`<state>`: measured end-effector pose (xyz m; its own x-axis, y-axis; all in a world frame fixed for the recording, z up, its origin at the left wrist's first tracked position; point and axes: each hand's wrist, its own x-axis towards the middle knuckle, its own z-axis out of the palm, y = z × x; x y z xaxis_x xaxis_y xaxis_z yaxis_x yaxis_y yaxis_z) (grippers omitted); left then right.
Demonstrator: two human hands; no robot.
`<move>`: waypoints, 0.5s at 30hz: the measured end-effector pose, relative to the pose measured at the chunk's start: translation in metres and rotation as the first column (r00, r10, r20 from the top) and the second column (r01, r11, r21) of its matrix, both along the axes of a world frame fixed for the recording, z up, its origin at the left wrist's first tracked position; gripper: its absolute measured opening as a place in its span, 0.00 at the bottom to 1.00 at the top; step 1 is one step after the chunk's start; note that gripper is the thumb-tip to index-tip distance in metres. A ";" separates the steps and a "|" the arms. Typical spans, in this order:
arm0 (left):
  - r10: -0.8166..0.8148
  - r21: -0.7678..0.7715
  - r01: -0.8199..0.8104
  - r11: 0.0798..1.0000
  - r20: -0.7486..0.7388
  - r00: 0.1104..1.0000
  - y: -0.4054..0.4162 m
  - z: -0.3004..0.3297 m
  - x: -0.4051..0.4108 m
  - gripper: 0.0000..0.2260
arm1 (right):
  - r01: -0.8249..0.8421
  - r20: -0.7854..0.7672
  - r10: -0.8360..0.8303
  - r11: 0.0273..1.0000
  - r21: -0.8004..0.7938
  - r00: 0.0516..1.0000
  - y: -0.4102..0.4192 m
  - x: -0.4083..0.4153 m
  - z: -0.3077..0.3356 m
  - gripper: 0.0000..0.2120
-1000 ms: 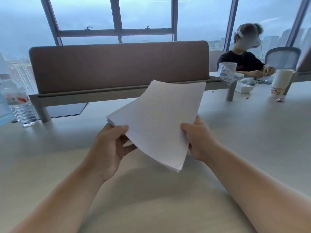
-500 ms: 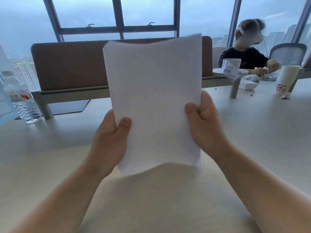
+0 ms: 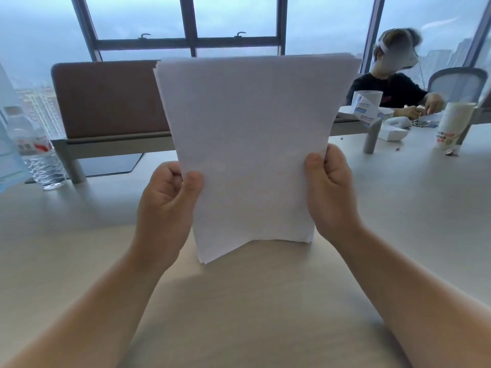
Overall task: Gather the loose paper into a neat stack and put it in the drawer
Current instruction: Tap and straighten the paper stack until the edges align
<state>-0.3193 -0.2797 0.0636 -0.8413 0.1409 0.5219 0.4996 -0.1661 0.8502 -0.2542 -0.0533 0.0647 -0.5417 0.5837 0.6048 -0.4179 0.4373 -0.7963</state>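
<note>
Paper stack (image 3: 249, 155) nearer, upright between both hands.

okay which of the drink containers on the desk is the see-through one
The water bottle at the far left edge of the desk: clear plastic with a red and white label. The tall paper cup at the far right is opaque white.

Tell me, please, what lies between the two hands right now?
In the head view, only the paper stack lies between the left hand and the right hand; each grips one side edge, holding it upright.
</note>
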 end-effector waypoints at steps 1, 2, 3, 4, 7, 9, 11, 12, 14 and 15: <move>0.011 -0.039 -0.012 0.999 -0.028 1.000 0.001 -0.002 0.003 0.03 | -0.010 0.006 0.010 1.000 0.013 1.000 -0.004 0.000 -0.003 0.09; 0.039 -0.063 -0.043 0.997 -0.054 0.998 0.002 -0.004 0.006 0.05 | -0.022 0.002 0.022 0.999 0.026 1.000 -0.009 0.001 -0.005 0.08; 0.081 -0.082 -0.088 0.993 -0.083 0.993 0.003 -0.003 0.009 0.08 | -0.026 -0.003 0.026 0.999 0.038 1.000 -0.013 0.002 -0.006 0.07; 0.124 -0.093 -0.135 0.986 -0.115 0.986 0.002 0.001 0.010 0.09 | -0.024 -0.013 0.024 0.998 0.052 1.000 -0.015 0.003 -0.005 0.06; 0.242 -0.088 -0.259 0.962 -0.166 0.956 -0.002 0.011 0.011 0.11 | 0.006 -0.069 0.003 0.992 0.128 0.998 -0.019 0.010 0.003 0.04; 0.319 -0.090 -0.339 0.937 -0.177 0.931 -0.002 0.013 0.012 0.07 | 0.027 -0.120 0.001 0.973 0.230 0.993 -0.024 0.016 0.008 0.02; 0.362 -0.116 -0.387 0.915 -0.188 0.913 0.001 0.013 0.017 0.06 | 0.027 -0.136 0.023 0.934 0.356 0.990 -0.031 0.019 0.009 0.05; 0.357 -0.131 -0.385 0.913 -0.197 0.913 0.003 0.012 0.020 0.08 | 0.013 -0.132 0.044 0.916 0.400 0.990 -0.034 0.020 0.008 0.07; 0.310 -0.140 -0.342 0.929 -0.209 0.927 0.006 0.012 0.025 0.10 | -0.006 -0.134 0.070 0.902 0.431 0.989 -0.034 0.019 0.006 0.10; 0.272 -0.089 -0.290 0.953 -0.176 0.946 0.007 0.012 0.025 0.11 | -0.005 -0.139 0.069 0.909 0.416 0.988 -0.031 0.018 0.006 0.11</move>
